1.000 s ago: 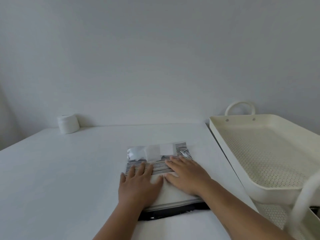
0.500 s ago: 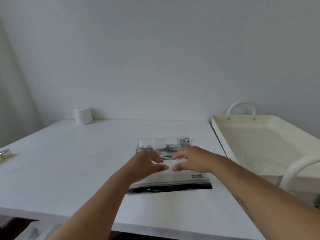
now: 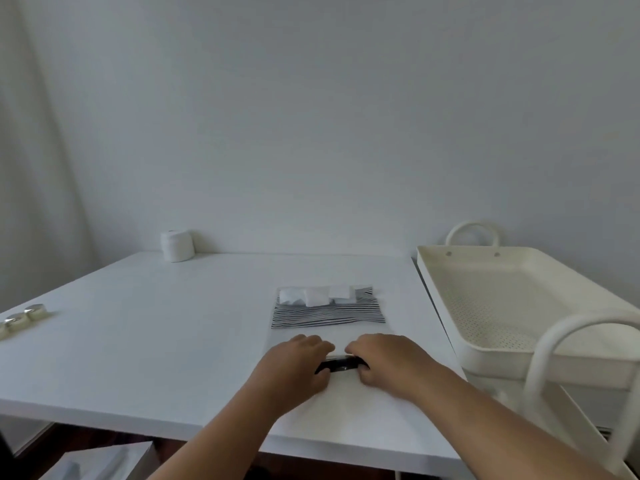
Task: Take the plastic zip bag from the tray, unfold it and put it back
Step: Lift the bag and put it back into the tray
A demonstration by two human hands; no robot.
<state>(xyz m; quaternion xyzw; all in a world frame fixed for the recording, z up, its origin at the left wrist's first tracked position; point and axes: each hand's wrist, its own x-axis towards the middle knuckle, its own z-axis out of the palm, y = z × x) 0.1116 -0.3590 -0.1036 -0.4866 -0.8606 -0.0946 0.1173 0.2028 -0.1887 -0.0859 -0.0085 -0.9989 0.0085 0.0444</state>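
Gripping the near edge of the zip bag [image 3: 329,336], both hands sit side by side on the white table [image 3: 166,327]. The left hand [image 3: 294,367] and right hand [image 3: 388,362] are curled over a black strip [image 3: 337,364] at the bag's near end, thumbs tucked under it and fingers on top, so most of that strip is hidden and only a short piece shows in the gap between them. Hard to say how tightly they pinch it, since the fingertips are covered by the knuckles.

The bag itself lies flat on the table, not in the tray. It's clear plastic, so its side edges nearly vanish against the white top and I can't really trace them. What does show is the stuff inside at the far end: a striped black-and-white cloth [image 3: 329,315] with a few small white packets [image 3: 317,296] lying along its far edge. What the packets are, no idea.

The cream tray [image 3: 436,268] with the dotted floor sits just off the table's right side, on a cart whose curved handle [image 3: 568,327] cuts across the near corner. Far back there's a white roll [image 3: 176,245] by the wall, and at the left edge a few small round tins [image 3: 26,317], partly cut off.
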